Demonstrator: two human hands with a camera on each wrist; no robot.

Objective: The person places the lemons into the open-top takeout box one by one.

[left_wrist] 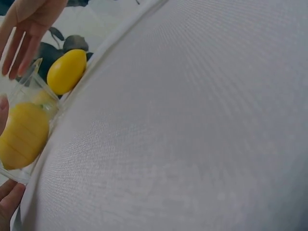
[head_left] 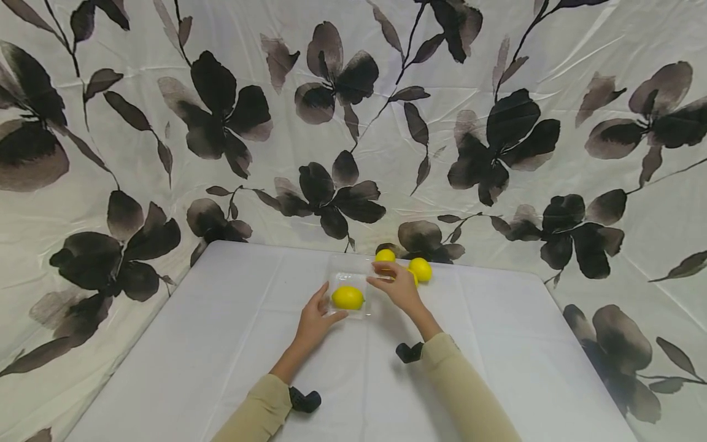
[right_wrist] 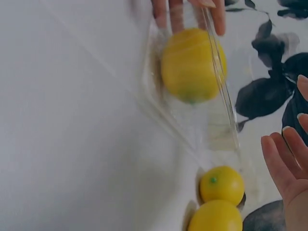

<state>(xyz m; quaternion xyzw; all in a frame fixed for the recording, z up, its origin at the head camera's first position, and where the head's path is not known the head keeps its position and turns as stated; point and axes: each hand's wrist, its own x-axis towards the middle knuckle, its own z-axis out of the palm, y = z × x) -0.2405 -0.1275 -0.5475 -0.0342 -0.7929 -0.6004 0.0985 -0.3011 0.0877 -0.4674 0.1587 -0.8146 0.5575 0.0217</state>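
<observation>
A clear plastic box [head_left: 359, 312] sits toward the far edge of the table with one lemon [head_left: 347, 298] inside. My left hand [head_left: 313, 319] holds the box at its left side, thumb at the near edge and fingers along the far part. In the right wrist view, the left fingers [right_wrist: 175, 17] show at the box's end, beside the lemon. My right hand [head_left: 399, 288] hovers at the box's right side, fingers extended toward it. Seen from the right wrist, that right hand [right_wrist: 291, 163] has loosely spread fingers with nothing between them.
Beyond the right hand, at the table's far edge, lie a lemon [head_left: 385, 255] and another lemon [head_left: 420, 269]; a third is partly hidden by the hand. White cloth covers the table [head_left: 232, 344]. A flower-printed curtain [head_left: 409, 172] hangs right behind it.
</observation>
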